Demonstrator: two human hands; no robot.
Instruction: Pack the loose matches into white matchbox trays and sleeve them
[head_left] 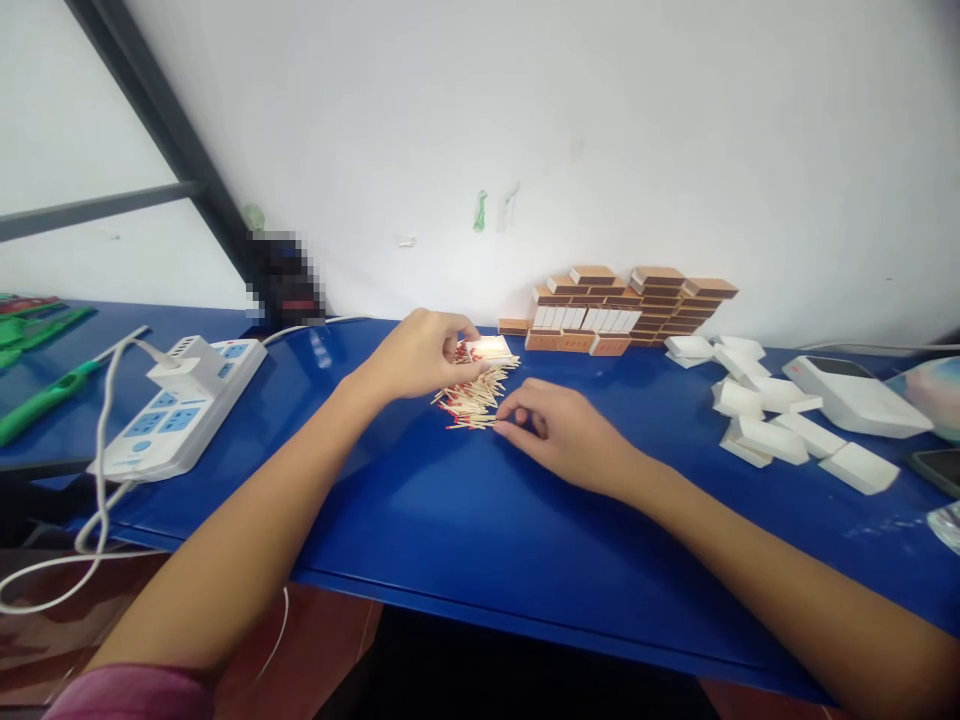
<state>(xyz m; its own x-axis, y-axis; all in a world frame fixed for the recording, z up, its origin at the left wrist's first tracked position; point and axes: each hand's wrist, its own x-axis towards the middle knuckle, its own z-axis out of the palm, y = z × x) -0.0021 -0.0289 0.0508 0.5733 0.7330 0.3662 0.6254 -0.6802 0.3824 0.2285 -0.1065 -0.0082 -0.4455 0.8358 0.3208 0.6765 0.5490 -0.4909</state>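
A loose pile of matchsticks (478,398) with red heads lies on the blue table. At its far side, my left hand (420,352) is closed on a small white matchbox tray (491,346), thumb and fingers at its left end. Pale sticks show in the tray; how full it is I cannot tell. My right hand (566,430) is at the pile's near right edge, thumb and forefinger pinched at the end of a matchstick. Its other fingers are curled in.
Matchboxes (664,312) stand stacked against the wall behind. Several white trays (772,435) lie scattered at right beside a white device (855,395). At left are a white power strip (180,420) with a looping cable and a green lighter-like tool (56,400). The table's front edge runs below my arms.
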